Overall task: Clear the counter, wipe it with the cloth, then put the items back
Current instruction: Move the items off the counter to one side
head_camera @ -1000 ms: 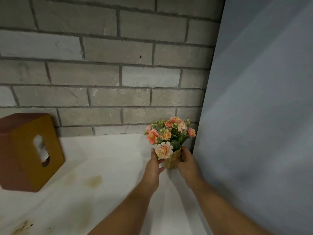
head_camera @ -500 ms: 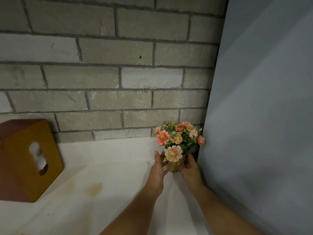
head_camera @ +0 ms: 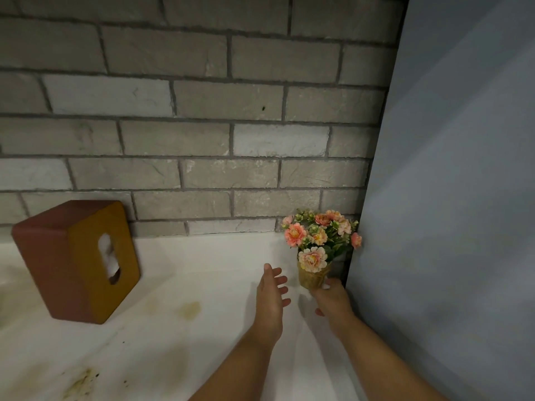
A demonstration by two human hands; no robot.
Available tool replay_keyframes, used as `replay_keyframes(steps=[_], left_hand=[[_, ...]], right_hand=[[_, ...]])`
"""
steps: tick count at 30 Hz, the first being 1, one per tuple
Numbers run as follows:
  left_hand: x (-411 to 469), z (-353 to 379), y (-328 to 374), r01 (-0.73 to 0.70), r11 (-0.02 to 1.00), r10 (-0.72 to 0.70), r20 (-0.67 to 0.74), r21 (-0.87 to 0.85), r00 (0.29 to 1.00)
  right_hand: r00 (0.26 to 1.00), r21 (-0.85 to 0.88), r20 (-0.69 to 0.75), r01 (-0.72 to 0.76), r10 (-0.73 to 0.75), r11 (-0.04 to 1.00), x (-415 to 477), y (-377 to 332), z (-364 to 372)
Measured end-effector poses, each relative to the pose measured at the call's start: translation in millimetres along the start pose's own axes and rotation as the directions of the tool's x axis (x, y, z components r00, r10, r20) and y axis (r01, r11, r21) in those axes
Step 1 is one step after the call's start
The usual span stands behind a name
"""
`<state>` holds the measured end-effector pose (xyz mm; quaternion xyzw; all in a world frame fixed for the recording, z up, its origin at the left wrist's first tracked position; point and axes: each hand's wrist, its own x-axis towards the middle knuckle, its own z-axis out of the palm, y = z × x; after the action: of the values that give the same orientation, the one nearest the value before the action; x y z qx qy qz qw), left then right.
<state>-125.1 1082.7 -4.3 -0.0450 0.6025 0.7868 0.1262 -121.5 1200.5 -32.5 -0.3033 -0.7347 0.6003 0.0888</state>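
The flower pot [head_camera: 312, 277] is seen standing upright in the far right corner of the white desk [head_camera: 202, 273], tucked just beside the grey panel [head_camera: 448, 198] and close to the brick wall [head_camera: 202, 125]. Pink and peach flowers [head_camera: 318, 235] are spread above its straw-coloured wrapping, and one bloom is brushed up against the panel.

The left hand [head_camera: 272, 296] is held just left of the pot, fingers spread and straight. Nothing is gripped, and a sliver of desk is left between fingertips and pot.

The right hand [head_camera: 333, 299] is placed at the pot's lower right side, with fingertips laid against the base. The thumb is kept low and away from the pot, and whether the pot is actually gripped cannot be told from this angle.

Well apart to the left, a brown and mustard tissue box [head_camera: 78, 261] is set on the desk near the wall, with white tissue shown in its slot. A yellowish stain [head_camera: 189, 309] is marked on the desk between box and hands, and darker smears [head_camera: 78, 383] are spotted near the front left.
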Motion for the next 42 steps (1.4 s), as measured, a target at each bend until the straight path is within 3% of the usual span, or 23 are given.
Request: replay_keyframes(steps=[3, 8, 16, 22, 27, 35, 39, 42], left_hand=[[-22.9, -8.6, 7.0, -0.008, 1.0, 0.008, -0.043, -0.007, 0.999], [-72.5, -39.3, 18.5, -0.039, 0.999, 0.037, -0.052, -0.034, 0.998], [-154.1, -100.4, 52.7, -0.022, 0.997, 0.023, -0.018, 0.074, 1.0], [-215.7, -137.6, 89.0, -0.153, 0.979, 0.151, 0.026, 0.136, 0.988], [-263.7, -167.9, 122.4, -0.327, 0.925, 0.317, 0.081, 0.192, 0.945], [-328.3, -237.3, 166.0, -0.47, 0.822, 0.435, 0.177, 0.322, 0.883], [-352.1, -278.5, 170.1, -0.565, 0.763, 0.554, 0.132, 0.315, 0.822], [-360.7, -310.9, 166.2, -0.615, 0.731, 0.637, 0.028, 0.294, 0.77]], right_hand=[[0.993, -0.011, 0.117, -0.023, 0.024, 1.0, -28.7, -6.9, 3.9], [0.985, -0.014, 0.174, 0.005, -0.002, 1.0, -87.7, -25.1, 13.1], [0.971, 0.0, 0.208, 0.118, -0.115, 0.993, -201.7, -48.9, 26.8], [0.951, 0.063, 0.217, 0.212, -0.221, 0.975, -282.9, -61.6, 34.6], [0.884, 0.156, 0.27, 0.351, -0.382, 0.923, -337.8, -79.1, 40.1], [0.737, 0.308, 0.392, 0.459, -0.55, 0.834, -395.9, -86.6, 63.8], [0.656, 0.31, 0.484, 0.49, -0.579, 0.815, -414.7, -75.5, 77.2], [0.638, 0.298, 0.544, 0.461, -0.545, 0.836, -422.6, -63.3, 96.0]])
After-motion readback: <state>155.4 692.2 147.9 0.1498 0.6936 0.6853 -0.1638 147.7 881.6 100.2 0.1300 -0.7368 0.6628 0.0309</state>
